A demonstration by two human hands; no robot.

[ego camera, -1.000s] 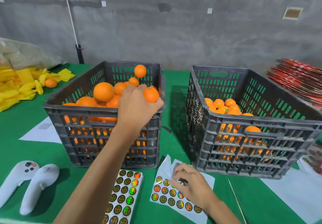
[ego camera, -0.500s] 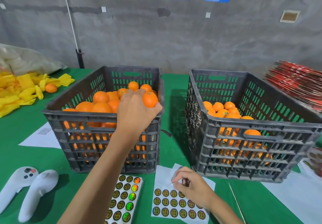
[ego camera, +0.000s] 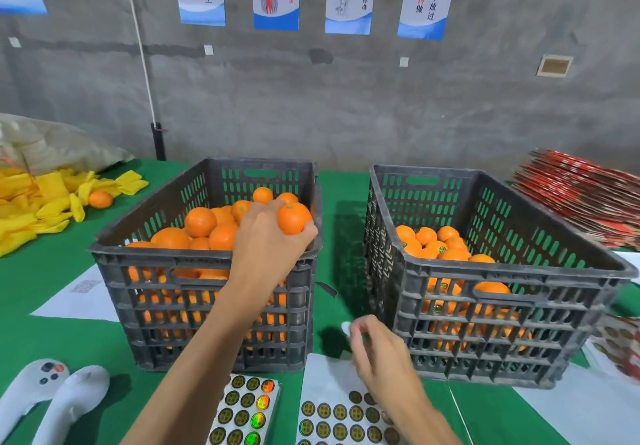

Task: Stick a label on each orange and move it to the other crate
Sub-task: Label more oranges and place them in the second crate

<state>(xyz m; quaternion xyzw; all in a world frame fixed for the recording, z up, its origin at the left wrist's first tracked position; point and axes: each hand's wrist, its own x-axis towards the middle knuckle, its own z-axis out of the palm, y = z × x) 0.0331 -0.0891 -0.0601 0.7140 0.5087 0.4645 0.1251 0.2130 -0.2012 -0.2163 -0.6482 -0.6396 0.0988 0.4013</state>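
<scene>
The left hand's grip is curled round a round orange fruit with a green stem spot, holding it at the near right corner of the left dark grey slatted plastic crate, just above the rim. That crate is heaped with loose oranges almost to the top. The right hand's grip hovers above the green tabletop, in front of the gap between the two crates; thumb and forefinger are pinched together on a small round sticker label, blurred and only partly visible. Below that hand lies a white backing sheet of round gold labels, and beside it to the left a second sheet with gold and shiny holographic labels. The right dark grey slatted plastic crate holds a lower layer of oranges, several showing small stickers. At the near left lie two white handheld controllers. Further left lie yellow foam sleeves with one orange among them. A stack of red printed cardboard sits at the far right.
</scene>
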